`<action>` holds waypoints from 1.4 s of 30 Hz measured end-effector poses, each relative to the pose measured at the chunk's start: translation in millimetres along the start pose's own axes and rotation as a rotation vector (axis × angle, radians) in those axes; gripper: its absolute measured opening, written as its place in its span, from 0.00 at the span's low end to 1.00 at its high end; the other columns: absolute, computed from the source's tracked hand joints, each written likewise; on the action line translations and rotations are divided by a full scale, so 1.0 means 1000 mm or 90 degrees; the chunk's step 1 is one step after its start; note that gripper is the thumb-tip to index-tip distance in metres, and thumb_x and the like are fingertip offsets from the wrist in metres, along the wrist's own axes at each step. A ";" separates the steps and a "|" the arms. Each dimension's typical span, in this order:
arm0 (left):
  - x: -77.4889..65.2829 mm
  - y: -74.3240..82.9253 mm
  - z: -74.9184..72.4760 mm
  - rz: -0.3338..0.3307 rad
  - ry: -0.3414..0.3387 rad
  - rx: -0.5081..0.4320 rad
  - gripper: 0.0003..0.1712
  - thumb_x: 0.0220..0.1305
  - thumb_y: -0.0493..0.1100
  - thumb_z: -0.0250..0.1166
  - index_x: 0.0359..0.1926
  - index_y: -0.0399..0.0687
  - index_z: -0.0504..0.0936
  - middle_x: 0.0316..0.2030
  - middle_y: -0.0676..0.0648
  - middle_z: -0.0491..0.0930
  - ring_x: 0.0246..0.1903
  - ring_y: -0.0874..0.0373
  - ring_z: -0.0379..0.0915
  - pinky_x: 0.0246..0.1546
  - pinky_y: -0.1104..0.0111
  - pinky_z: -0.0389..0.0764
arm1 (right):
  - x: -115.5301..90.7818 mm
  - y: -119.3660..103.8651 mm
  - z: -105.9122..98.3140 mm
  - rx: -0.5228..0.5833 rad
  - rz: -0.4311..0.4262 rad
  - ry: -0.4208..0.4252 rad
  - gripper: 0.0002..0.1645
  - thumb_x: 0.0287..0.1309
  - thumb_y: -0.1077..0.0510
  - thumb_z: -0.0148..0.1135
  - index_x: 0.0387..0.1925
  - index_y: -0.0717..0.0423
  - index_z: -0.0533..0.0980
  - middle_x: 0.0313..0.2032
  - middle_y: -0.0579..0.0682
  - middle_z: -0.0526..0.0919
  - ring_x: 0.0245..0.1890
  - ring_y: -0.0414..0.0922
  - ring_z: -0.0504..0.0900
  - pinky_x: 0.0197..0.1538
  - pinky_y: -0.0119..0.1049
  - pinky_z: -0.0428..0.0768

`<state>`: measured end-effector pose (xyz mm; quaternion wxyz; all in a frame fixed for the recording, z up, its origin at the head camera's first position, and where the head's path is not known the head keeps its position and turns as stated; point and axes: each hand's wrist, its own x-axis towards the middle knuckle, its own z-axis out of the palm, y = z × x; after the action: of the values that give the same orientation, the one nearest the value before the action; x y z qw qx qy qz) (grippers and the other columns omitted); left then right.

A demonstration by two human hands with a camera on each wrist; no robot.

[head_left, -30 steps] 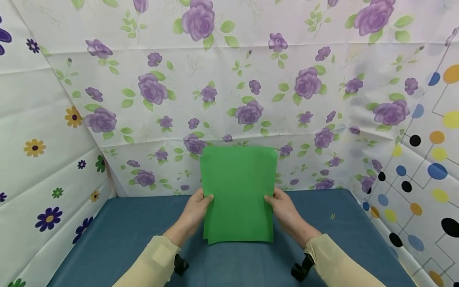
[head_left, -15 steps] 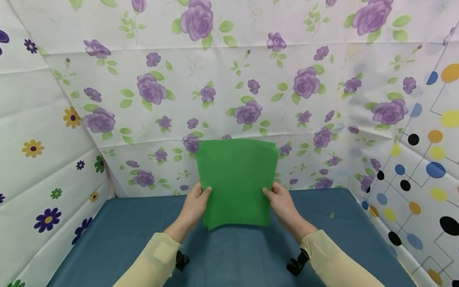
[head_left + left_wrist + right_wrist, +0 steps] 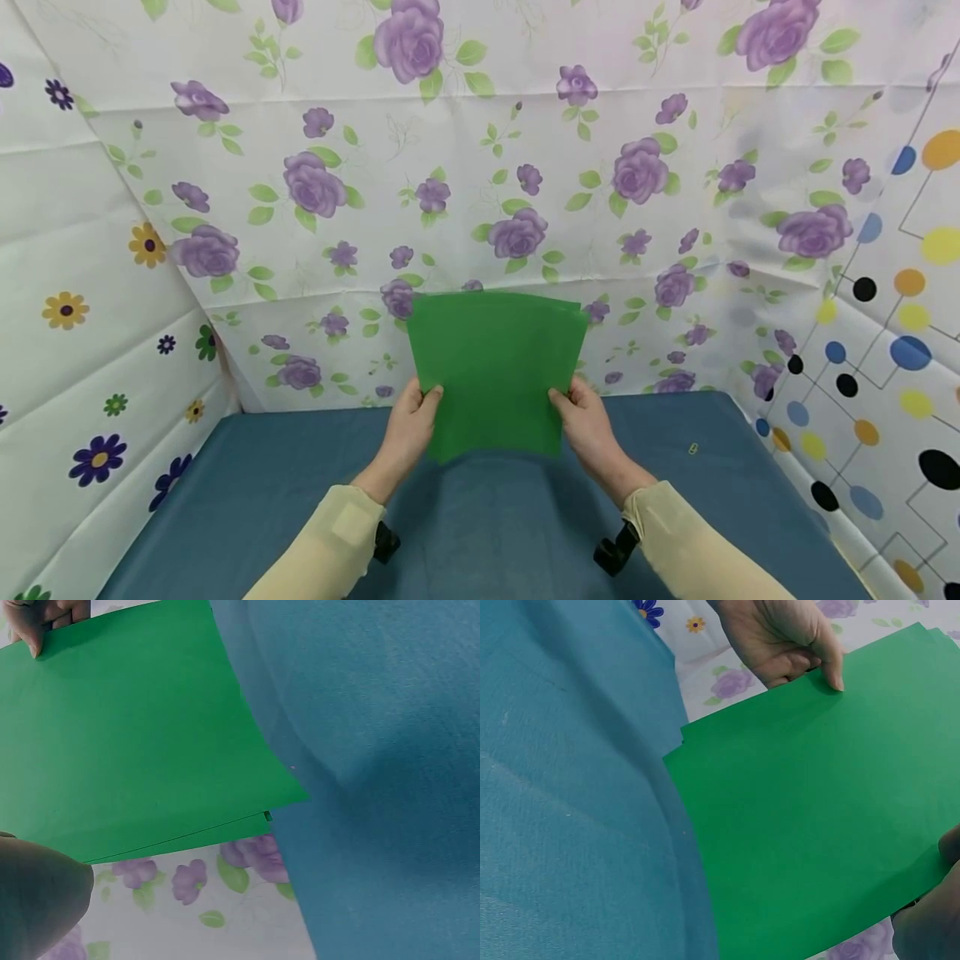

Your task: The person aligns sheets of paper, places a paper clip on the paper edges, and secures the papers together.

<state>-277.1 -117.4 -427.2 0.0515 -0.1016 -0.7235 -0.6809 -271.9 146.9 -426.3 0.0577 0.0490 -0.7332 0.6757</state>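
Green sheets of paper (image 3: 495, 375), at least two and slightly out of line, are held up above the table in the head view. My left hand (image 3: 411, 421) pinches their left edge, thumb on the near face. On the opposite edge my right hand (image 3: 588, 417) grips in the same way. The sheets bow a little between the hands, and their lower edge curves. In the right wrist view the offset corners of the paper (image 3: 810, 795) show plainly, with the left hand (image 3: 791, 637) at the far edge. The fingers behind the paper are hidden.
A blue cloth-covered table (image 3: 300, 467) lies below the hands. A small yellow paper clip (image 3: 693, 448) rests on its right part. Flower-patterned sheeting (image 3: 450, 167) hangs behind it, and a dotted sheet (image 3: 885, 400) closes off the right side.
The green sheets have risen and tipped, so their lower edge sits higher and looks more bowed. Both hands moved up slightly and kept their hold.
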 end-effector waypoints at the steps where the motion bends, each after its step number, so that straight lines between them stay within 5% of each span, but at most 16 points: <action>1: 0.000 -0.002 0.000 0.002 0.000 0.003 0.19 0.83 0.43 0.48 0.67 0.42 0.70 0.57 0.38 0.78 0.53 0.43 0.79 0.51 0.49 0.83 | 0.000 0.002 0.000 0.000 -0.001 -0.001 0.18 0.79 0.63 0.49 0.63 0.64 0.74 0.57 0.63 0.79 0.59 0.58 0.77 0.60 0.55 0.78; 11: -0.003 -0.013 0.000 -0.005 0.002 0.007 0.21 0.83 0.42 0.48 0.72 0.47 0.67 0.62 0.39 0.74 0.59 0.44 0.76 0.55 0.49 0.81 | -0.003 0.013 0.004 0.006 0.013 0.001 0.19 0.79 0.63 0.49 0.64 0.62 0.74 0.58 0.63 0.79 0.59 0.58 0.78 0.61 0.55 0.78; 18: -0.003 -0.015 0.001 -0.020 0.012 0.009 0.17 0.83 0.44 0.48 0.64 0.42 0.72 0.57 0.37 0.76 0.54 0.42 0.78 0.52 0.48 0.82 | -0.004 0.016 0.005 0.004 0.019 0.009 0.19 0.79 0.62 0.50 0.64 0.64 0.74 0.59 0.64 0.78 0.61 0.59 0.76 0.62 0.57 0.76; 29: -0.004 -0.021 -0.002 -0.021 -0.008 -0.017 0.19 0.84 0.43 0.48 0.69 0.50 0.70 0.58 0.39 0.78 0.54 0.43 0.79 0.53 0.46 0.82 | -0.005 0.020 0.006 0.003 0.024 0.006 0.17 0.79 0.63 0.50 0.61 0.65 0.74 0.58 0.64 0.78 0.59 0.59 0.77 0.61 0.57 0.77; 42: -0.007 -0.026 0.000 -0.027 -0.016 -0.025 0.19 0.84 0.46 0.49 0.67 0.47 0.71 0.57 0.38 0.78 0.54 0.40 0.79 0.54 0.43 0.80 | -0.005 0.023 0.005 0.000 0.041 0.007 0.17 0.78 0.62 0.50 0.62 0.65 0.74 0.60 0.64 0.77 0.61 0.60 0.75 0.64 0.59 0.74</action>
<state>-276.0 -119.5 -453.7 0.0259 -0.0954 -0.7127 -0.6944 -271.0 143.4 -449.9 0.0404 0.0217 -0.7341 0.6775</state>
